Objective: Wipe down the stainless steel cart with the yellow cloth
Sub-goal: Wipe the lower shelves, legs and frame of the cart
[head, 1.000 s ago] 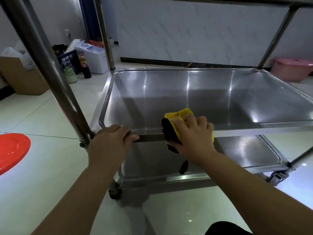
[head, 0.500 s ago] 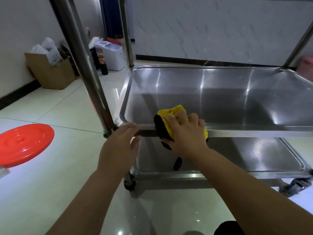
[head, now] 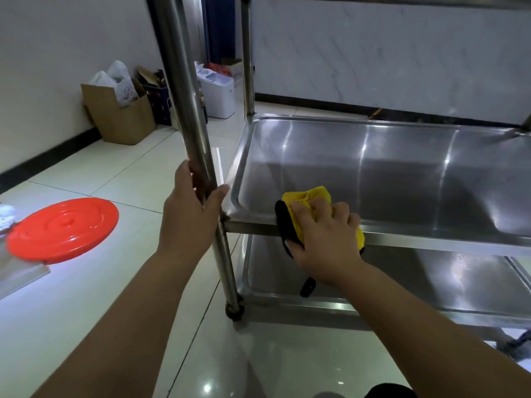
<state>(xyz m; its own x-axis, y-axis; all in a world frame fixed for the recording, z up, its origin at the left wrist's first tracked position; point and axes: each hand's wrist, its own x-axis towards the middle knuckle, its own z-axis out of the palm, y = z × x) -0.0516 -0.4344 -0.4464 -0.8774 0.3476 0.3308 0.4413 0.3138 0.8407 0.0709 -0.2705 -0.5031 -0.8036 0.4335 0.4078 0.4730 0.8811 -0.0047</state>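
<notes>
Head view, places given from the stainless steel cart (head: 373, 173).

Item: my left hand (head: 188, 219). I am wrapping it round the cart's near-left upright post (head: 186, 110), just above the corner of the middle shelf (head: 388, 179); fingers are curling behind the post, thumb lying across its front toward the shelf rim.

Item: my right hand (head: 321, 239). I am pressing it down on the yellow cloth (head: 307, 196) at the middle shelf's front rim, near the left corner; fingers are bent and lying close together over the cloth.

Item: yellow cloth. Bunched, with a black part draping over the rim toward the lower shelf (head: 431, 280).

Item: red round lid (head: 63, 228), lying left of the cart.

Item: cardboard box (head: 120, 116), standing beyond the cart's left side, against the wall.
</notes>
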